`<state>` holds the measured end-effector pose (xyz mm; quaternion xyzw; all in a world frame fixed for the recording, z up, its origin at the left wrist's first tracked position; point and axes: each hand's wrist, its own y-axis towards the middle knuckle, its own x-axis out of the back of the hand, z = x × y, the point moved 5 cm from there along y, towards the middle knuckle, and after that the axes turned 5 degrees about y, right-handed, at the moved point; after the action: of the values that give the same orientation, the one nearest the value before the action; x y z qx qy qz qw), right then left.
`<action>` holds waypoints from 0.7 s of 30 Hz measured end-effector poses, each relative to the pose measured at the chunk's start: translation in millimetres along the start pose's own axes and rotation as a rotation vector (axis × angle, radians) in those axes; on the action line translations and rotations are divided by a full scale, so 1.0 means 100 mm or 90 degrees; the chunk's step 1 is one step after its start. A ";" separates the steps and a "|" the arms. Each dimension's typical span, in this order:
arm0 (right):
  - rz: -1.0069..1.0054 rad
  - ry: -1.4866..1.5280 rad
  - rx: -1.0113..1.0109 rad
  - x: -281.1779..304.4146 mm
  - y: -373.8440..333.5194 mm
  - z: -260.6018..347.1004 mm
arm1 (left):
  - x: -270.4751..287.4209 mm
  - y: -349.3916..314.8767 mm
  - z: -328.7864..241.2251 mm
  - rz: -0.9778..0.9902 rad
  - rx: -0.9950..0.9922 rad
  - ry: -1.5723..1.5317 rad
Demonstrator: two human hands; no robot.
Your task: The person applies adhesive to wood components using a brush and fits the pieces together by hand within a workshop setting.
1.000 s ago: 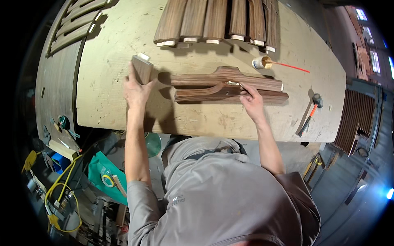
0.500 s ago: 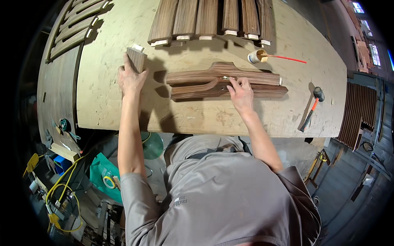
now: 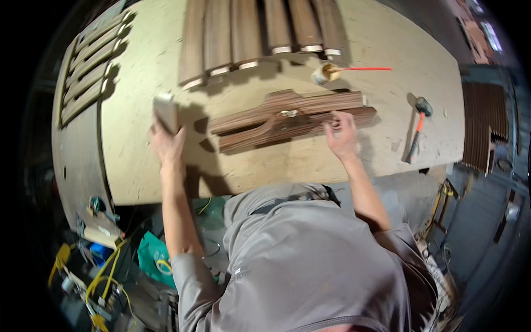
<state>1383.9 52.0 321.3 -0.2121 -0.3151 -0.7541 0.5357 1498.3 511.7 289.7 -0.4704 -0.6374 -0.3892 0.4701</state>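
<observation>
My left hand is wrapped round a brown wooden slat with a pale tenon at its far end, held tilted up off the table. Two dark-grained, shaped wooden rails lie side by side in front of me. A small shiny whitish spot sits on the rails' middle; what it is I cannot make out. My right hand hovers at the right part of the near rail, fingers loosely curled, thumb apart, and nothing seen between them. Both hands are slightly blurred.
Several wooden slats with pale tenons lie at the back. Beyond the rails stands a small pot with a red stick across it. A mallet lies at right, a slatted frame at far left.
My right hand has drawn away from the whitish spot, rightward along the rails. My left hand keeps its hold, and the slat is now tilted differently. The whole view has shifted.
</observation>
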 end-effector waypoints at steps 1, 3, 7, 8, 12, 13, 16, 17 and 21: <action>-0.045 0.252 -0.169 0.23 -0.05 -0.36 | 0.00 -0.07 0.02 -0.004 -0.003 -0.046; -0.164 0.772 -0.467 0.55 -0.27 -1.10 | -0.02 -0.24 0.16 -0.006 -0.015 -0.144; -0.243 0.748 -0.497 0.99 -0.41 -1.60 | -0.03 -0.64 0.40 0.029 0.082 -0.073; -0.247 0.629 -0.504 1.07 -0.45 -1.77 | -0.07 -0.72 0.51 0.031 0.090 -0.088; -0.174 0.189 -0.517 1.30 -0.29 -2.37 | -0.04 -1.02 0.68 0.054 0.078 -0.064; -0.134 0.085 -0.512 1.33 -0.18 -2.46 | -0.06 -1.09 0.77 0.056 0.072 -0.057; -0.068 -0.176 -0.398 1.39 0.19 -2.55 | -0.12 -1.18 0.93 0.039 0.066 -0.051; -0.063 -0.186 -0.388 1.41 0.28 -2.58 | -0.14 -1.17 0.93 0.033 0.066 -0.050; -0.096 -0.242 -0.346 1.47 0.36 -2.67 | -0.12 -1.18 0.86 0.073 0.127 0.001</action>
<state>1373.5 -243.2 236.8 -0.4601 -0.2118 -0.7949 0.3340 1366.0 559.2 249.9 -0.4570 -0.6444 -0.2965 0.5366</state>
